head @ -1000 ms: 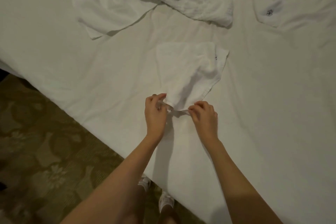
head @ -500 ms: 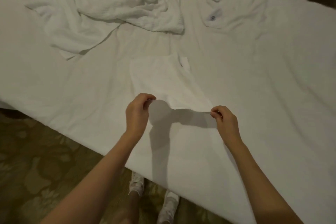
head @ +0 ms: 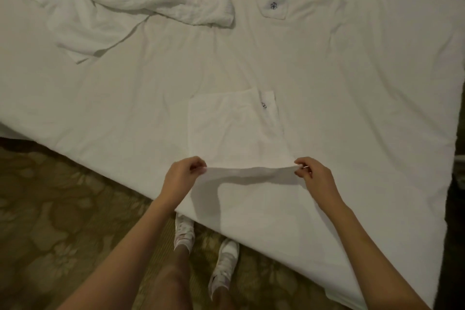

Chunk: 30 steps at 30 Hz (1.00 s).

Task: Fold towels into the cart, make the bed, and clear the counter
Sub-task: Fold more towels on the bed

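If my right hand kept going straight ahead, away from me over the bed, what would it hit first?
Probably nothing at first: the right hand pinches the small towel, then bare bed sheet lies ahead. Height above it is unclear.

Both bare forearms reach up from the bottom of the frame toward its centre. The left hand (head: 185, 175) sits left of centre, knuckles up, its fingers curled into what looks like a pinch. The right hand (head: 315, 178) sits right of centre at the same height, thumb and fingertips pinched together.
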{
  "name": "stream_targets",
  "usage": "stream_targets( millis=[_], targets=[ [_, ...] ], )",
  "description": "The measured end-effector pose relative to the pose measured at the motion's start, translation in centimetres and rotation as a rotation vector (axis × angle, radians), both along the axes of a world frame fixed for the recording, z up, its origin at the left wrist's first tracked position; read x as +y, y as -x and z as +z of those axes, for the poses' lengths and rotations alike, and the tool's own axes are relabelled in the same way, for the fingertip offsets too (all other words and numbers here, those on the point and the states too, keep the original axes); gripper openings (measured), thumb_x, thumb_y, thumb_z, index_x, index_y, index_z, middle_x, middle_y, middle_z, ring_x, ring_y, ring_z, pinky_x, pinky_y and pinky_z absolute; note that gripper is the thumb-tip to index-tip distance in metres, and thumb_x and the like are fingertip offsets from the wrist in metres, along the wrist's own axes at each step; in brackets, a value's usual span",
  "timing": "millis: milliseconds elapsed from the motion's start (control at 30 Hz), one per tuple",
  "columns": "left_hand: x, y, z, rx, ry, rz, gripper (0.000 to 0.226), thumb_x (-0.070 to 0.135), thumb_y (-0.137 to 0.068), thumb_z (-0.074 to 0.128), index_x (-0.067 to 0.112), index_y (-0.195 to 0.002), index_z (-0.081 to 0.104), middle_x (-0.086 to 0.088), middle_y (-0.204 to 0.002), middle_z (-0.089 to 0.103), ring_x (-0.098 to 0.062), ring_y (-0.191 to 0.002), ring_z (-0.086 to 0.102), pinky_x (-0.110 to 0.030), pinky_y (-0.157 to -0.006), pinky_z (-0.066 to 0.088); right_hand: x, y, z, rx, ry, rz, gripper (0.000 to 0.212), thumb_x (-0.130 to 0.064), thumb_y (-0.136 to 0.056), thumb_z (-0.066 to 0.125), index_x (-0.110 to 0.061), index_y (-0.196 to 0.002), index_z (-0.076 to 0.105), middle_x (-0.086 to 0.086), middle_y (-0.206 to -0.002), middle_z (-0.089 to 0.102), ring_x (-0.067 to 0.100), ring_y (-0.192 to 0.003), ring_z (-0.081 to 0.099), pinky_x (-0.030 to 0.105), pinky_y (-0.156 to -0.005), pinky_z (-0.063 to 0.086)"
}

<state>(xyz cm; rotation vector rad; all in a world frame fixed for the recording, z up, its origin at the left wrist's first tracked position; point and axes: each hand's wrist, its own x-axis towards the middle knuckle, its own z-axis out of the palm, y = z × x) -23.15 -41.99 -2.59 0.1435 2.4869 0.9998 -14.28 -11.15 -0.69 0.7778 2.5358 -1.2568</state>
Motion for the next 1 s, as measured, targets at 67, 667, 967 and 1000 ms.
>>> stream_targets(
  millis=[67,667,967,1000],
  targets=[
    [0.4,1.8,0.5,0.050,-0.013,0.073,0.003,0.024,-0.088,0.065,0.023,-0.087,0.067,0.004,-0.086,0.068,-0.013,-0.082,0.062,-0.031,-0.073,0.050,-0.3,1.8,0.1,0.068,-0.021,-0.051,0.016,0.002,-0.089,0.055,-0.009,-0.094,0.064,0.008,-0.087,0.063,0.024,-0.081,0.059,0.030,-0.072,0.044],
    [3.3,19.7,-4.4,0.140,-0.076,0.129,0.014,0.009,-0.096,0.049,0.009,-0.098,0.062,-0.007,-0.102,0.058,-0.017,-0.094,0.053,-0.021,-0.080,0.036,-0.4,21.5,-4.7,0.176,-0.108,-0.267,0.010,-0.011,-0.091,0.057,-0.013,-0.099,0.063,0.006,-0.096,0.063,0.017,-0.084,0.056,0.020,-0.072,0.038],
    [3.8,22.0,-6.3,0.115,0.223,-0.016,0.018,0.018,-0.100,0.038,0.017,-0.104,0.056,-0.005,-0.099,0.059,-0.023,-0.089,0.053,-0.031,-0.068,0.033,0.3,24.1,-6.6,0.048,0.064,-0.091,0.007,-0.009,-0.094,0.051,-0.016,-0.097,0.053,0.001,-0.090,0.056,0.012,-0.076,0.050,0.013,-0.062,0.039],
    [3.8,22.1,-6.0,0.120,0.245,-0.035,0.019,0.019,-0.100,0.035,0.017,-0.106,0.053,-0.005,-0.097,0.057,-0.023,-0.085,0.051,-0.031,-0.068,0.032,0.4,24.2,-6.6,0.041,0.064,-0.082,0.007,-0.009,-0.094,0.050,-0.016,-0.096,0.052,0.000,-0.087,0.053,0.011,-0.072,0.048,0.017,-0.061,0.038]
  ],
)
